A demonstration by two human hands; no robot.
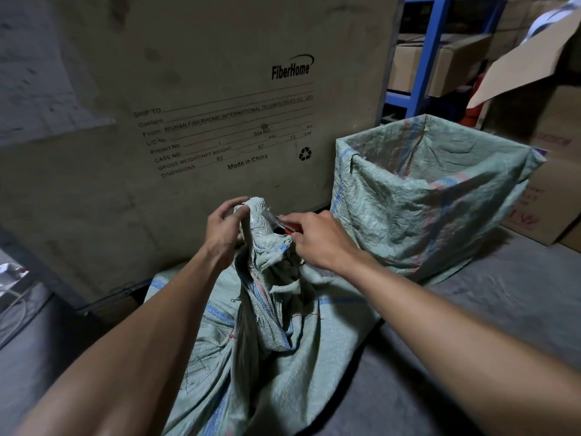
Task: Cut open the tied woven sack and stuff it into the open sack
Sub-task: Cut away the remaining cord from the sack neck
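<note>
A pale green woven sack (267, 347) with blue and red stripes stands on the floor in front of me, its neck (258, 226) bunched and wrapped in clear tape. My left hand (224, 229) grips the top of that neck from the left. My right hand (314, 237) holds a red-handled cutter (284, 224) with its blade against the right side of the taped neck. A second green woven sack (430, 196) stands open to the right, its mouth spread wide; its inside is mostly hidden.
A large FiberHome cardboard crate (188, 121) stands right behind the tied sack. Blue metal shelving (418, 67) with boxes rises at the back right. Cardboard boxes (547, 190) stand beside the open sack. Grey concrete floor (471, 309) lies to the right.
</note>
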